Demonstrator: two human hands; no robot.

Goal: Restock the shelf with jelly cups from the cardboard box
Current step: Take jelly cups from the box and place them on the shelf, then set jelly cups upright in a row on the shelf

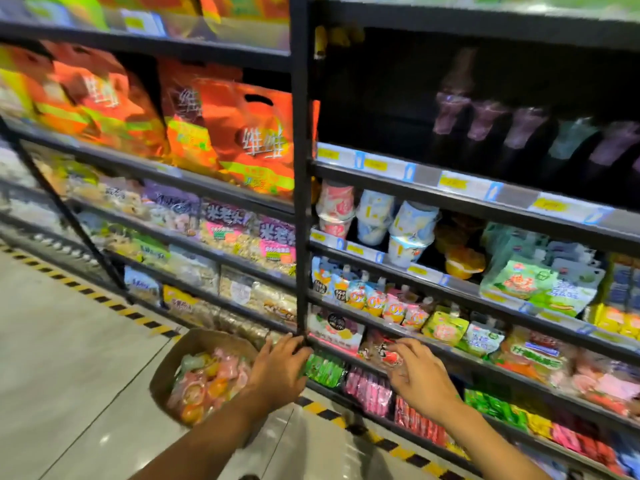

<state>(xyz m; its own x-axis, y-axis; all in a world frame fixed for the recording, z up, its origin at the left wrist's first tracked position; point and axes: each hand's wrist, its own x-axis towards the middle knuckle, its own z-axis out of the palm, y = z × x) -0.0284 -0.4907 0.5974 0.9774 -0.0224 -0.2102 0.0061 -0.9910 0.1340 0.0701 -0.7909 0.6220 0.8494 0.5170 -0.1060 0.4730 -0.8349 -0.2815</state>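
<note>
Head view: jelly cups fill the cardboard box, which sits on the floor just beside the black post of the shelf. Left hand is next to the box, its bent fingers against the post. It carries no cup, and whether it grips the post cannot be told. Right hand curls its fingers at a red packet on a lower tier; a pinch cannot be confirmed. Hazard: the stacked cups on the tier above lean close to the front edge. Careless placement there may topple the stack onto the tiers below.
</note>
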